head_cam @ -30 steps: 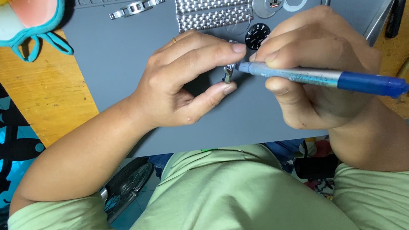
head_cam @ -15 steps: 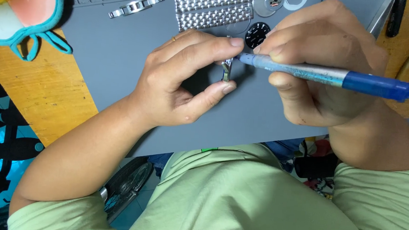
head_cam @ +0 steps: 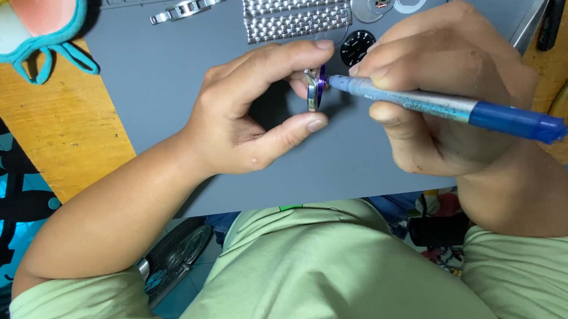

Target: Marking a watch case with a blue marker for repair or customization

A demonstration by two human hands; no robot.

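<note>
Looking down over my green shirt, my left hand [head_cam: 247, 113] pinches a small round metal ring [head_cam: 313, 89] on edge between forefinger and thumb, above a grey mat [head_cam: 170, 78] on the wooden bench [head_cam: 53, 130]. My right hand [head_cam: 449, 91] grips a blue and silver pen-shaped tool [head_cam: 447, 107], its tip touching the ring. Just beyond the ring lie a black dial [head_cam: 357, 46] and a woven metal watch band [head_cam: 294, 10]. Far left of the ring sits a teal-edged pink object [head_cam: 34, 9].
</note>
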